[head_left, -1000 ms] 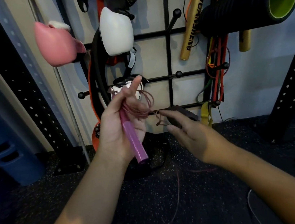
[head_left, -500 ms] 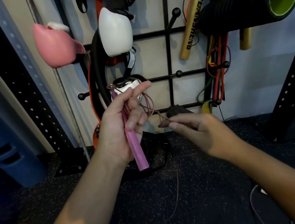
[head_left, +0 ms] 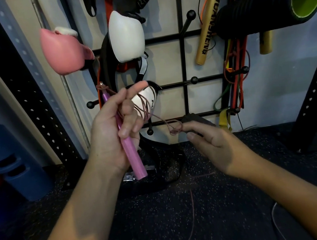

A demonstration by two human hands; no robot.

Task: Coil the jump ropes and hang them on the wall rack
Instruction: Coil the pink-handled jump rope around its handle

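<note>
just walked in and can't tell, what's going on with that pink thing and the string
A person is coiling a jump rope in front of a black wire wall rack. The left hand grips the slim pink metallic handle, with loops of thin brownish-pink cord gathered at its fingers. The right hand pinches the cord a little further along. The rest of the cord trails on the dark speckled floor. Nothing is hung yet.

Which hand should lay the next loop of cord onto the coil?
Right. The right hand already pinches the free cord beside the coil, while the left hand grips the pink handle and holds the loops.
</note>
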